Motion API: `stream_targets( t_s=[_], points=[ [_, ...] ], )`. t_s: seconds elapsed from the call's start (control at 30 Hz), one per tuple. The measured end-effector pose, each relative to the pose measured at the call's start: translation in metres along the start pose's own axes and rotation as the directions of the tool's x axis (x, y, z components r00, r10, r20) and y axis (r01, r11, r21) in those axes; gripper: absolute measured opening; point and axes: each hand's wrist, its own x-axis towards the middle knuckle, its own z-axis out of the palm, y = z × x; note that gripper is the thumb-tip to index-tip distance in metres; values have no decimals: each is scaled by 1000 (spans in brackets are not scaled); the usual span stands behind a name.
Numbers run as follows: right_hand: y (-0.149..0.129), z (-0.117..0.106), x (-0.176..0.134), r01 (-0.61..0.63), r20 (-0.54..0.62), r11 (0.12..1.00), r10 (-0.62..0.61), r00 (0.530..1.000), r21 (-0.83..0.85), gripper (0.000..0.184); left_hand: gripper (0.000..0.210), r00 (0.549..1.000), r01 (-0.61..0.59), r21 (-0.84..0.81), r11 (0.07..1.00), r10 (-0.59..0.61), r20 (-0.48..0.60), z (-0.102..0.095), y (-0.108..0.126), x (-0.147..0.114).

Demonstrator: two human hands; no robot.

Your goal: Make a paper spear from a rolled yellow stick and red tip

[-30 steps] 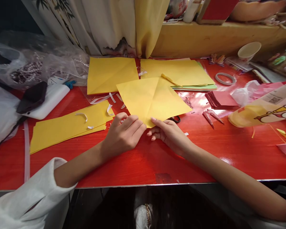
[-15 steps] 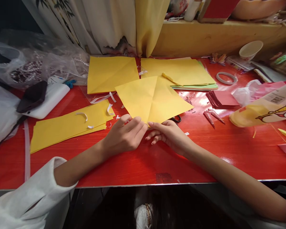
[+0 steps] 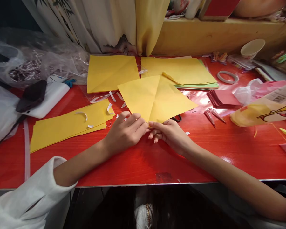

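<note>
Yellow sheet (image 3: 153, 97) farther right, between fingers (image 3: 158, 125)

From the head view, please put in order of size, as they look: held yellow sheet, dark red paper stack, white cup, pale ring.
Largest: held yellow sheet.
Next: dark red paper stack and white cup, too alike to rank.
Smallest: pale ring.

long yellow papers (image 3: 64, 129) lie on the red table (image 3: 133, 168).

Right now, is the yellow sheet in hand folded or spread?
Mostly spread: the yellow sheet shows a broad, creased face. The left hand and right hand cover its near corner; cannot tell there.
</note>
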Motion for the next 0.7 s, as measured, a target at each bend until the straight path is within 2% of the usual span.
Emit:
stream_targets(
  t_s=[0.2,0.47,0.7],
  points=[
    [2,0,1,9,-21,1000,-9,1000,-8,25,15,997,82,-2,997,-82,-6,-2,6,4],
    [1,4,0,14,-28,998,-12,1000,55,26,16,998,54,35,998,-54,6,-2,10,7],
    [-2,6,-1,-6,-33,999,7,999,35,28,16,998,64,24,998,-64,7,-2,10,7]
  ],
)
